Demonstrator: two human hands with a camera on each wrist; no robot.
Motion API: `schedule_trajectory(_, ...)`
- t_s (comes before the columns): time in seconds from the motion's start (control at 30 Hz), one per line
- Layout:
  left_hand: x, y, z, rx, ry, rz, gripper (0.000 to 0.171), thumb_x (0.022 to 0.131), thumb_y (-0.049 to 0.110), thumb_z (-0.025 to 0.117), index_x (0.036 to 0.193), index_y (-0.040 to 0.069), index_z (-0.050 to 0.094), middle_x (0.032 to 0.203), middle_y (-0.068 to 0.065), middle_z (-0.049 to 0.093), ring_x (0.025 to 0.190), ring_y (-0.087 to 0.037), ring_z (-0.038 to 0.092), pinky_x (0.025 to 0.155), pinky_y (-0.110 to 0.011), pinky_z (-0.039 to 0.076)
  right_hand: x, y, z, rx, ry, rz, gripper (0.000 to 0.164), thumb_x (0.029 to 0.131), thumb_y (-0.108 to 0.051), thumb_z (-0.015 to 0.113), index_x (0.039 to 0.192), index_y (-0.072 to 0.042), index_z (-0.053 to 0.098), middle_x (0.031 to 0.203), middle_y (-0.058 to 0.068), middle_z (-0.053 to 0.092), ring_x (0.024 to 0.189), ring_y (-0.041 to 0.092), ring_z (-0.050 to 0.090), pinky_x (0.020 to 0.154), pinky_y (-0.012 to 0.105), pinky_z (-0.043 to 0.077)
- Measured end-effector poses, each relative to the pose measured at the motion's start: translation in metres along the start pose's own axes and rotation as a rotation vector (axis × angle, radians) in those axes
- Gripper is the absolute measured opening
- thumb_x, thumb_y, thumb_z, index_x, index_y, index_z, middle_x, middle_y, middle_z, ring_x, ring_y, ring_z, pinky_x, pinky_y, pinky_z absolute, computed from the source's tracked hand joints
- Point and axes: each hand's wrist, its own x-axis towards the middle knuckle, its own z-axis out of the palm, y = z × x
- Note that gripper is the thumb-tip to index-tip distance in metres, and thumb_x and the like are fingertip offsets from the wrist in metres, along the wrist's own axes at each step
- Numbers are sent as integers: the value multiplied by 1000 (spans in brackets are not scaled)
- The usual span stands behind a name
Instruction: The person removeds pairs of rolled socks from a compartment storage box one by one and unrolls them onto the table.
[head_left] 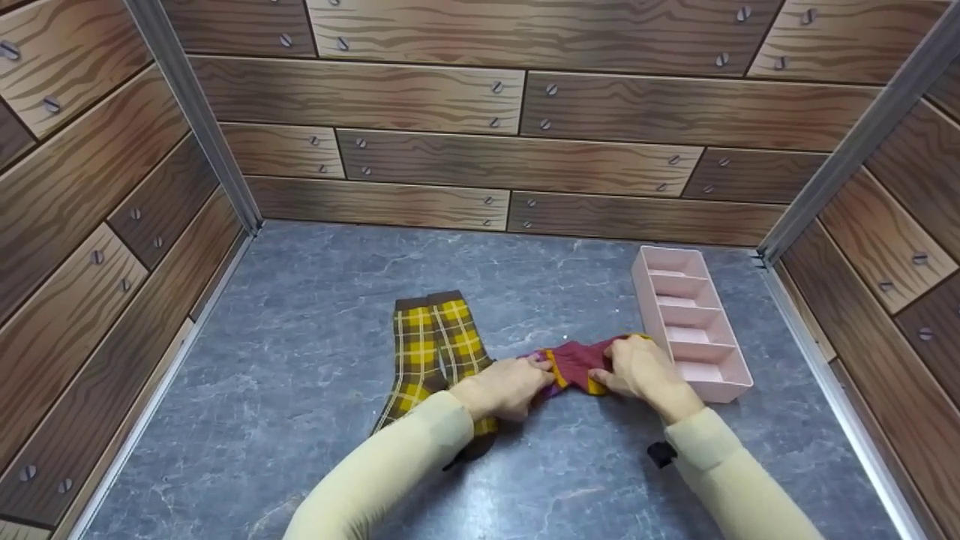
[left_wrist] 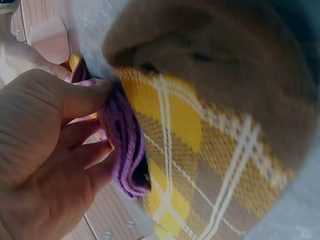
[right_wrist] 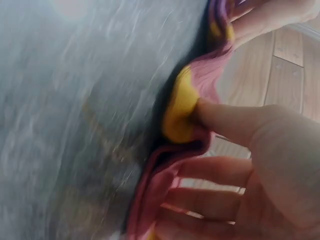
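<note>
A maroon sock (head_left: 576,361) with yellow patches and a purple cuff (left_wrist: 125,140) lies stretched sideways between the two hands on the floor. My left hand (head_left: 510,386) pinches the cuff end between thumb and fingers; several fabric layers show there. Near the yellow heel patch (right_wrist: 181,107), my right hand (head_left: 641,371) grips the other part, thumb on one side and fingers on the other. Yellow-and-brown plaid socks (head_left: 416,352) lie side by side just left of the left hand. The left forearm hides part of their foot ends.
A pink box (head_left: 652,300) with several compartments in a row stands right of the right hand, close to it. Wood-patterned walls (head_left: 450,157) with metal edge strips enclose the grey marbled floor (head_left: 315,300) at the back and both sides.
</note>
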Motion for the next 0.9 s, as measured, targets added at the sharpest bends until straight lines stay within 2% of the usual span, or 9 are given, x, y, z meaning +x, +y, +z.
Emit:
schedule_trajectory(0.13, 8, 8, -1, 16, 9, 47, 49, 80, 14, 86, 127, 17, 71, 159, -3, 54, 137, -22, 59, 110, -31, 51, -15, -1, 0, 16, 8, 66, 40, 88, -43, 83, 71, -12, 66, 69, 10, 62, 64, 31, 61, 58, 51, 50)
schedule_trajectory(0.27, 15, 10, -1, 19, 20, 79, 51, 80, 13, 86, 128, 18, 71, 159, -2, 53, 142, -23, 55, 112, -31, 50, -30, -3, 2, 7, 16, 121, 43, 87, -44, 84, 72, -8, 66, 69, 12, 62, 61, 32, 60, 56, 52, 51)
schedule_trajectory(0.4, 21, 1, -1, 52, 18, 75, 55, 81, 13, 85, 133, 21, 71, 157, 1, 56, 142, -24, 54, 109, -34, 53, -41, -10, 5, -8, 43, 149, 49, 84, -49, 85, 72, -6, 66, 67, 13, 61, 59, 33, 60, 53, 53, 52)
schedule_trajectory(0.5, 22, -11, -2, 93, 24, 54, 53, 81, 12, 83, 132, 22, 72, 147, 3, 63, 132, -22, 60, 105, -35, 56, -50, -18, 7, -23, 55, 166, 54, 81, -53, 87, 72, -5, 66, 66, 13, 59, 58, 33, 60, 52, 52, 53)
schedule_trajectory(0.6, 21, -24, -4, 148, 51, 3, 42, 84, 11, 82, 123, 24, 75, 135, 4, 68, 120, -22, 65, 97, -36, 59, -59, -26, 6, -32, 28, 181, 58, 77, -57, 89, 71, -5, 64, 65, 11, 57, 57, 31, 59, 50, 51, 53)
schedule_trajectory(0.7, 18, -30, -5, 198, 84, -66, 28, 87, 12, 79, 113, 22, 78, 126, 3, 71, 113, -22, 67, 90, -37, 62, -68, -31, 3, -29, -24, 172, 60, 74, -60, 90, 72, -7, 62, 65, 9, 55, 57, 29, 56, 50, 50, 51)
schedule_trajectory(0.8, 16, -22, -6, 172, 95, -153, 18, 87, 16, 79, 105, 17, 79, 116, -1, 73, 105, -22, 67, 84, -36, 63, -73, -28, -2, 10, -27, 128, 52, 77, -56, 89, 71, -11, 64, 65, 6, 55, 57, 26, 54, 50, 48, 48)
schedule_trajectory(0.9, 17, -3, -5, 84, 110, -282, 15, 84, 19, 78, 98, 13, 77, 101, -6, 74, 90, -22, 69, 73, -36, 63, -76, -17, -2, 60, 39, 26, 31, 81, -41, 90, 75, -15, 74, 67, 2, 63, 59, 23, 56, 52, 46, 47)
